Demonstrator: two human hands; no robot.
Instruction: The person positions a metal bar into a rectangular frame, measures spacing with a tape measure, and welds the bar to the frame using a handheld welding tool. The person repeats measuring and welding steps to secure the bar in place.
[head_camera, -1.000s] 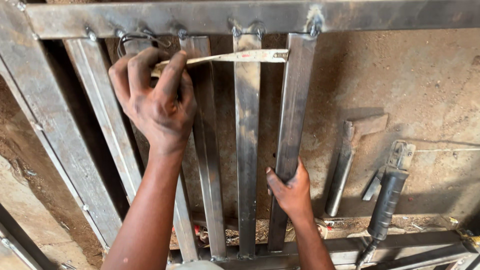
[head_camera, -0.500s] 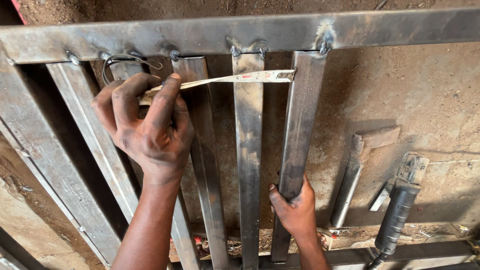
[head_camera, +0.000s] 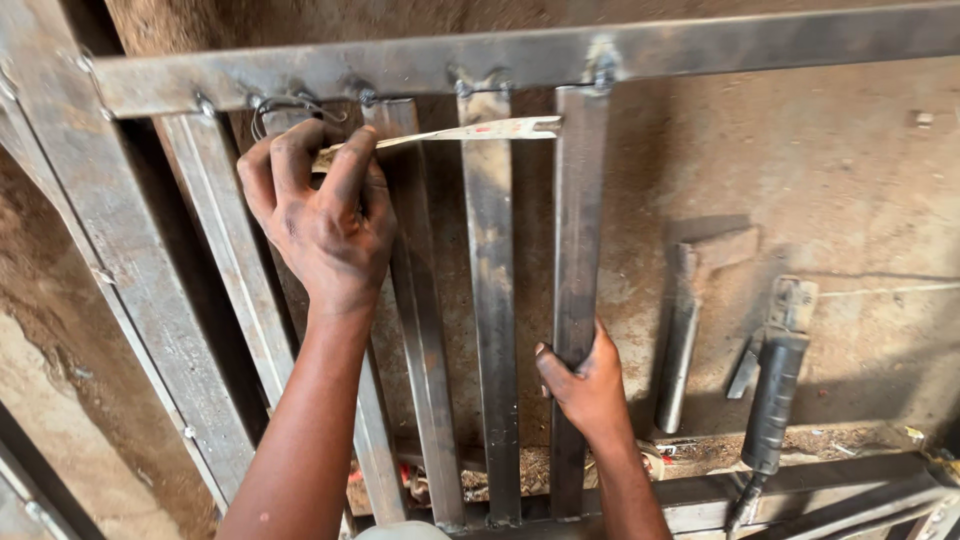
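Observation:
A steel frame lies on a dirt floor, with a top rail (head_camera: 700, 50) and several upright square bars tacked to it. My left hand (head_camera: 320, 215) presses a pale measuring strip (head_camera: 480, 131) flat across the bars just below the top rail. The strip's far end touches the rightmost bar (head_camera: 580, 230). My right hand (head_camera: 585, 380) grips that rightmost bar low down, near its lower third. A middle bar (head_camera: 490, 300) runs between my two hands.
A hammer (head_camera: 690, 320) lies on the ground to the right of the bars, and a dark-handled welding electrode holder (head_camera: 775, 390) lies beside it. A bottom rail (head_camera: 800, 490) crosses at lower right. A slanted steel side rail (head_camera: 130, 300) runs down the left.
The view has shifted down and left slightly. My right hand has slid a little lower on the rightmost bar. My left hand stays on the strip.

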